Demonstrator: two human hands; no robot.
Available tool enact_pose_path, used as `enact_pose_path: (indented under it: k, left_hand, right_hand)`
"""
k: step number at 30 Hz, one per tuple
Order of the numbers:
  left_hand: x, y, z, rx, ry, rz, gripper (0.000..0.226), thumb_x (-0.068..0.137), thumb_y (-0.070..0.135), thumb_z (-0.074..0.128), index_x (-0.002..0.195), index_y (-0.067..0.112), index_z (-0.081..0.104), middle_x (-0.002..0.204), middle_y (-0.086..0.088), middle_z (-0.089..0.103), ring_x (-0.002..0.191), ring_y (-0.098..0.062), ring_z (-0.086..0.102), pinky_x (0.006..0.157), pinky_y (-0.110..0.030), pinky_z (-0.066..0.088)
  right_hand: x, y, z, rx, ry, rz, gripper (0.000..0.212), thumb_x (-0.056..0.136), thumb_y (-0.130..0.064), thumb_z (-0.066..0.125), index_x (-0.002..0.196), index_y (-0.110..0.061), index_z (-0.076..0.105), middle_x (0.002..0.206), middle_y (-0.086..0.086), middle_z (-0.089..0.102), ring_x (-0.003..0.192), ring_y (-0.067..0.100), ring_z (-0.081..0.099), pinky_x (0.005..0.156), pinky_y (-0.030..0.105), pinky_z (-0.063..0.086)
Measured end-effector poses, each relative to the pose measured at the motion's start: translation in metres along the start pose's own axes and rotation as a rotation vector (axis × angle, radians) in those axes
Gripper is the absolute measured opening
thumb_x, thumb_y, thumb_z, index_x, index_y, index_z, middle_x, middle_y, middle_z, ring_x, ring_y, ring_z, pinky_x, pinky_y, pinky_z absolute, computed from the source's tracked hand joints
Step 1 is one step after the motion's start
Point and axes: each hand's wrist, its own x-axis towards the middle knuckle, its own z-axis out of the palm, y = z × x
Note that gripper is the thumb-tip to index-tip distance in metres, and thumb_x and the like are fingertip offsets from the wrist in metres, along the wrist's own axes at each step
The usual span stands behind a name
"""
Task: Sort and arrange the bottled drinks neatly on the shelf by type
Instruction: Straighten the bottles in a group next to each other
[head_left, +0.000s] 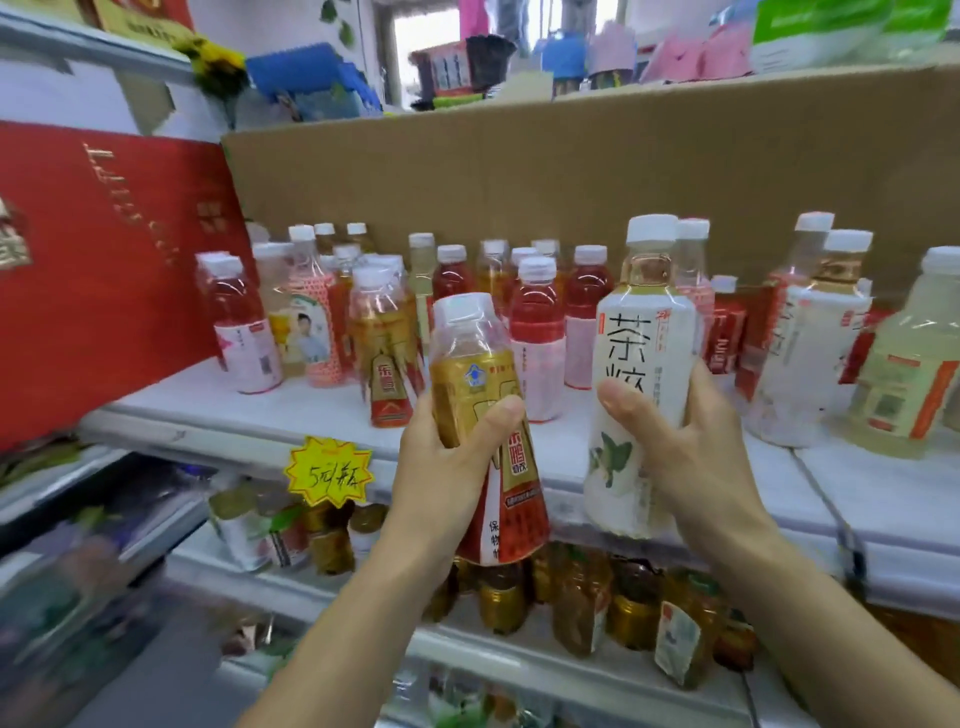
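1. Head view: worn camera, facing forward and slightly down at the white shelf (322, 408).
2. Range: close, at arm's reach; left hand (441, 475) with gold-label bottle (475, 379) and right hand (693, 454) with white-label bottle (644, 338) sit mid-frame.
3. Lens: wide-angle; edges bow.

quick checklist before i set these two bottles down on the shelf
1. Left hand grips the gold bottle securely: ok.
2. Right hand grips the white bottle securely: ok.
3. Matching gold-label bottle stands on the shelf, left of centre: ok.
4. Matching white-label bottles stand to the right: ok.
5. Bare shelf space in front of the left group: ok.
6. Space behind the right group: cannot tell.
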Motion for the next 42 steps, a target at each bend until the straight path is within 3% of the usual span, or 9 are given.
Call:
enact_pose_path:
  k: [6,11,15,19,24,30,34,38,42]
  left_hand:
    - [0.037,0.006,-0.117,0.037,-0.038,-0.011,0.054,0.074,0.050,0.081,0.119,0.027,0.061,0.106,0.002,0.075,0.098,-0.018,0.073,0.090,-0.047,0.057]
    - [0.068,0.014,-0.210,0.036,-0.001,0.014,0.056,0.066,0.046,0.076,0.116,0.023,0.061,0.099,0.002,0.076,0.092,-0.019,0.074,0.076,-0.035,0.060]
    - [0.092,0.019,-0.271,0.045,0.025,0.042,0.054,0.064,0.047,0.074,0.113,0.026,0.062,0.096,0.005,0.076,0.090,-0.017,0.074,0.079,-0.037,0.059]
    - [0.115,0.017,-0.316,0.038,0.057,0.049,0.053,0.067,0.048,0.079,0.113,0.030,0.061,0.102,0.006,0.075,0.096,-0.017,0.073,0.086,-0.045,0.058]
    - [0.135,0.013,-0.349,0.033,0.108,0.061,0.049,0.070,0.048,0.083,0.110,0.029,0.062,0.102,0.003,0.075,0.097,-0.019,0.073,0.082,-0.042,0.058]
    - [0.148,0.005,-0.363,0.019,0.104,0.058,0.054,0.066,0.048,0.076,0.113,0.027,0.060,0.101,0.003,0.075,0.094,-0.016,0.073,0.077,-0.034,0.058]
    - [0.160,0.000,-0.358,0.018,0.059,0.076,0.051,0.070,0.043,0.085,0.112,0.028,0.061,0.101,0.004,0.075,0.093,-0.015,0.073,0.076,-0.032,0.058]
    - [0.172,-0.001,-0.341,0.009,0.009,0.077,0.041,0.080,0.034,0.077,0.116,0.024,0.059,0.100,0.005,0.075,0.092,-0.014,0.074,0.075,-0.031,0.059]
    - [0.174,-0.001,-0.327,0.002,-0.030,0.069,0.056,0.073,0.044,0.076,0.121,0.022,0.057,0.107,0.003,0.074,0.098,-0.017,0.073,0.087,-0.042,0.059]
  right_hand:
    - [0.000,0.002,0.118,0.057,0.066,0.007,0.051,0.064,-0.052,0.069,0.111,-0.035,0.057,0.099,-0.016,0.072,0.088,0.006,0.071,0.067,0.029,0.060]
    - [0.006,0.001,0.214,0.080,0.085,0.028,0.055,0.065,-0.051,0.069,0.113,-0.028,0.057,0.097,-0.014,0.072,0.085,0.004,0.071,0.064,0.023,0.058]
    - [0.023,0.003,0.283,0.083,0.084,0.030,0.044,0.073,-0.041,0.074,0.110,-0.028,0.053,0.096,-0.012,0.071,0.083,0.001,0.069,0.063,0.020,0.055]
    - [0.046,0.015,0.341,0.017,0.082,0.035,0.053,0.079,-0.040,0.077,0.120,-0.028,0.046,0.104,-0.013,0.065,0.090,-0.004,0.065,0.068,0.015,0.051]
    - [0.068,0.033,0.390,-0.031,-0.016,0.071,0.056,0.083,-0.027,0.079,0.122,-0.024,0.040,0.106,-0.011,0.063,0.085,-0.010,0.063,0.064,0.008,0.050]
    - [0.090,0.057,0.418,-0.048,-0.049,0.088,0.068,0.080,-0.025,0.081,0.131,-0.023,0.036,0.118,-0.001,0.064,0.106,0.010,0.065,0.087,0.028,0.057]
    - [0.097,0.065,0.426,-0.084,-0.050,0.073,0.065,0.082,-0.029,0.079,0.126,-0.029,0.031,0.119,-0.005,0.061,0.103,-0.004,0.061,0.083,0.013,0.052]
    - [0.103,0.068,0.429,-0.230,-0.029,0.073,0.074,0.072,-0.056,0.074,0.125,-0.035,0.026,0.129,-0.001,0.048,0.124,0.018,0.048,0.106,0.045,0.045]
    - [0.100,0.059,0.414,-0.321,-0.102,0.094,0.081,0.084,-0.047,0.067,0.147,-0.025,0.022,0.145,0.000,0.035,0.138,0.020,0.033,0.116,0.048,0.032]
